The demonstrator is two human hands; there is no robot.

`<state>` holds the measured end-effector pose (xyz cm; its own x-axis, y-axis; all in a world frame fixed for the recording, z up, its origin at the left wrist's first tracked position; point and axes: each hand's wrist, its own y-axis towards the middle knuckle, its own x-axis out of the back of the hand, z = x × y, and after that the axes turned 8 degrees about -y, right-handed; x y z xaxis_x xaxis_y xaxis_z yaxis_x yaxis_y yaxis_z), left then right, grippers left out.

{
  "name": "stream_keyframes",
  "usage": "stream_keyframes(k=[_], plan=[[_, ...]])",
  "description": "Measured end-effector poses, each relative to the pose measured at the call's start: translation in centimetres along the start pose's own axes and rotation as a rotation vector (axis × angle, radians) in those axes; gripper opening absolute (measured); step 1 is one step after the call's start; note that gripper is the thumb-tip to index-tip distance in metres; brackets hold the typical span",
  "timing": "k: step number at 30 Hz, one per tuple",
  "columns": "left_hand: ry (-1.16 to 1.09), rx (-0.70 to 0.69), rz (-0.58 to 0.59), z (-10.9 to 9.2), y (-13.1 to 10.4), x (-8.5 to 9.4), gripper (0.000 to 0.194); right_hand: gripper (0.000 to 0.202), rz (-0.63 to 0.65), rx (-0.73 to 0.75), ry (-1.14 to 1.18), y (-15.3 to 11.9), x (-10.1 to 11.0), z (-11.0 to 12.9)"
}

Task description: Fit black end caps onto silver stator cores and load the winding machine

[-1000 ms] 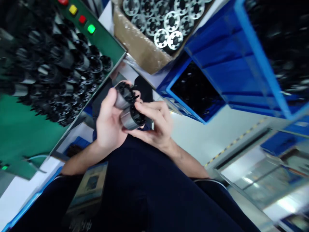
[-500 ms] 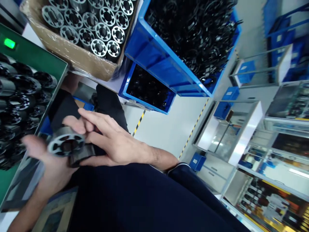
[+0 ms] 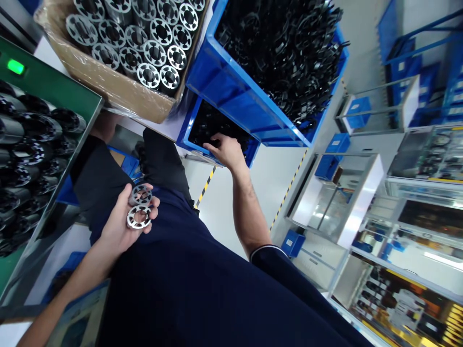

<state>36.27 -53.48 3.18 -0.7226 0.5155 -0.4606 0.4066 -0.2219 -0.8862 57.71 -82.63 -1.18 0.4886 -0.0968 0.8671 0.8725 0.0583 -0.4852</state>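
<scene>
Right hand (image 3: 228, 150) moved to small blue bin (image 3: 253, 153) — grip unclear, two metal cylinders (image 3: 139, 208) clasped inside left hand (image 3: 120, 225)

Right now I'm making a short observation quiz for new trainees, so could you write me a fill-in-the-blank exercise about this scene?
1. The left hand holds ____ slotted metal parts.
2. The right hand is at the smaller bin, which is coloured ____.
3. The heaped pieces in the larger bin are coloured ____.
4. The lit lamp near the picture's left edge glows ____.

Missing words: two; blue; black; green.
</scene>
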Motion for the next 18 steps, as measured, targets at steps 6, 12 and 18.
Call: stream_keyframes(k=[6,12,18], plan=[[0.014,-0.11,0.202,-0.5,0.9,2.1,0.038,0.033,0.031,0.068,0.182,1.3,-0.4,-1.7],[0.023,-0.218,0.286,-0.6,1.3,3.3,0.047,0.057,0.087,0.071,0.456,0.5,-0.3,-5.6],[0.111,-0.384,0.347,-0.4,1.3,2.4,0.049,0.079,-0.103,0.147,0.699,-1.6,-0.4,-6.4]])
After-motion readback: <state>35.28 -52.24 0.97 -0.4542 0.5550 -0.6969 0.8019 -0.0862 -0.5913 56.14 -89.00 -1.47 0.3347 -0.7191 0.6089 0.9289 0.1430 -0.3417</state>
